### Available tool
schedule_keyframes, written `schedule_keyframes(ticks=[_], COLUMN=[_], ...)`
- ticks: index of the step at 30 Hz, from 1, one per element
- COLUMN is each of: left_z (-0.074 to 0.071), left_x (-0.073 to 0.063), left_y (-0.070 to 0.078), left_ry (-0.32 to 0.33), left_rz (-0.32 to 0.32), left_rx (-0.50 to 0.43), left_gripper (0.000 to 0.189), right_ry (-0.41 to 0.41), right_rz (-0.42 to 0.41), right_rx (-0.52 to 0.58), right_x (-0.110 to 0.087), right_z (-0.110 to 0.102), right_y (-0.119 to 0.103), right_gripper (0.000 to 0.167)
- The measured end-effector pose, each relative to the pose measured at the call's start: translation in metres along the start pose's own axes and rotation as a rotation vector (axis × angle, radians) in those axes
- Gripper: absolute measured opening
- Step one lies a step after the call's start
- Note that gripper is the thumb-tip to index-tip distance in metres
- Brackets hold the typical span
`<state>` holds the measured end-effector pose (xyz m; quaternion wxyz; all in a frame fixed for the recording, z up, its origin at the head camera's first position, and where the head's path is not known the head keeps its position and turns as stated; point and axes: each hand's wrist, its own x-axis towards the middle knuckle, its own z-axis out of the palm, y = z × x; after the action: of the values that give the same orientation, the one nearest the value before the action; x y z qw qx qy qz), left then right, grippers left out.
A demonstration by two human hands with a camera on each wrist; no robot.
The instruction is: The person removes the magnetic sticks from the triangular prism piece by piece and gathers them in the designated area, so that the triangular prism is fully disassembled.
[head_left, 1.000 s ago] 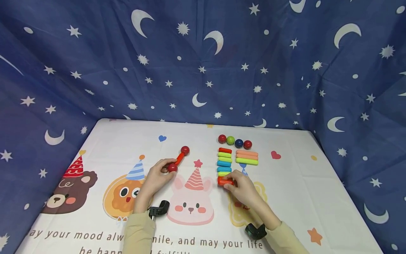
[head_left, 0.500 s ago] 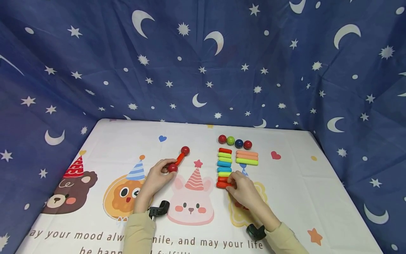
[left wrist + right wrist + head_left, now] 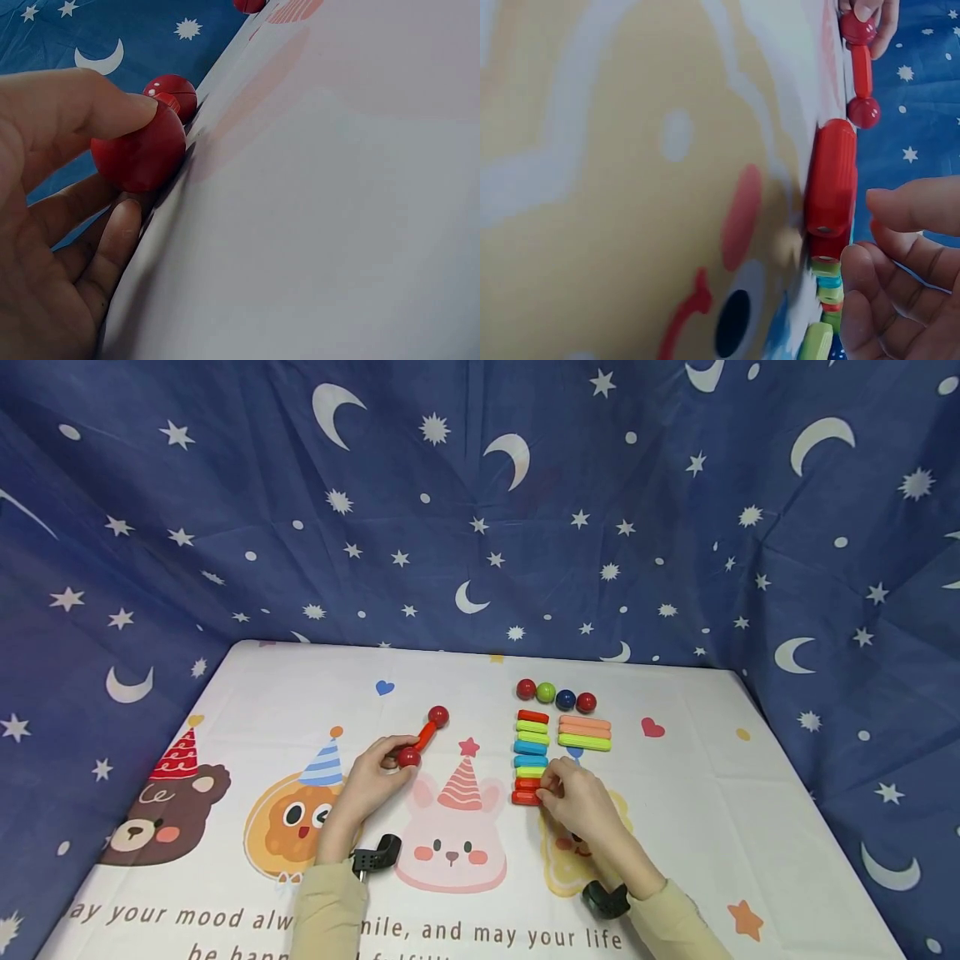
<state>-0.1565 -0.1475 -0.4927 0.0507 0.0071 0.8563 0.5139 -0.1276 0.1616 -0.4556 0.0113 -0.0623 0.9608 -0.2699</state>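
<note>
My left hand (image 3: 378,777) pinches a red ball (image 3: 408,757) that sits at the near end of a short red stick (image 3: 425,737). A second red ball (image 3: 438,717) is on the stick's far end; the piece slants away on the table. In the left wrist view, the thumb and fingers press around the near ball (image 3: 142,157). My right hand (image 3: 585,802) is beside the near end of a column of short coloured sticks. Its fingers hold nothing, loosely bent just off the nearest red stick (image 3: 831,176), which lies against another red one.
The column also has lime sticks (image 3: 532,727) and blue sticks (image 3: 530,748). Right of it lie two peach sticks (image 3: 584,727) and a longer lime stick (image 3: 583,742). Behind are red, green (image 3: 546,692) and dark blue balls (image 3: 566,699) in a row. A starry blue curtain (image 3: 420,527) backs the table.
My right hand has set a red stick down at the column's near end, let go of it and drawn slightly right. The left hand has stayed still on its ball.
</note>
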Motion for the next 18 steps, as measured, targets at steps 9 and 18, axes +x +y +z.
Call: schedule_keyframes(ticks=[9, 18], left_z=[-0.001, -0.001], left_x=[0.000, 0.000], left_y=[-0.001, 0.000], left_ry=[0.002, -0.002], left_rz=[-0.001, -0.026], left_rx=[0.004, 0.001], left_gripper=[0.043, 0.044], right_ry=[0.005, -0.046], right_rz=[-0.034, -0.058], right_rx=[0.088, 0.176], right_x=[0.025, 0.052], right_z=[-0.006, -0.002], right_y=[-0.011, -0.035], right_gripper=[0.010, 0.009])
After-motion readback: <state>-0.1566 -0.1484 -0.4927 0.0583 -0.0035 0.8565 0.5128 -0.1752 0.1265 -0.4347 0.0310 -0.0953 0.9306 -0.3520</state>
